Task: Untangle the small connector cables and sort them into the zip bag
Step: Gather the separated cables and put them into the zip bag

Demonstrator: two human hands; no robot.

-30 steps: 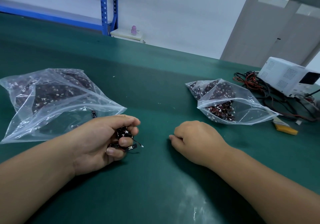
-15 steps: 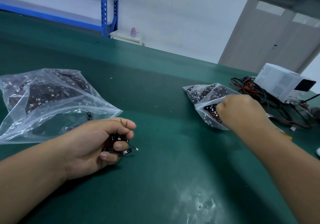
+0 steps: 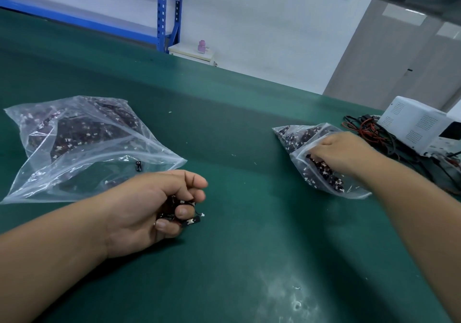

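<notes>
The person's left hand (image 3: 152, 208) is curled shut around a small bunch of connector cables (image 3: 183, 211), resting on the green table (image 3: 249, 248) just in front of the large zip bag (image 3: 82, 145), which lies flat with a good heap of cables inside it. The right hand (image 3: 344, 153) reaches across to the small zip bag (image 3: 311, 158) on the far right, its fingers pushed into the open mouth among the cables there; whether they have closed on anything cannot be told, since the fingertips are hidden in the plastic. The step in hand looks like fetching a fresh clump of tangled cables from the small bag while the left hand keeps its bunch. The next move probably calls for pinching out only a few cables, drawing them clear without dragging the light bag along, and bringing them to the middle so both hands can pull them apart. A white box (image 3: 419, 125) with loose wires (image 3: 366, 128) sits just beyond the small bag.
</notes>
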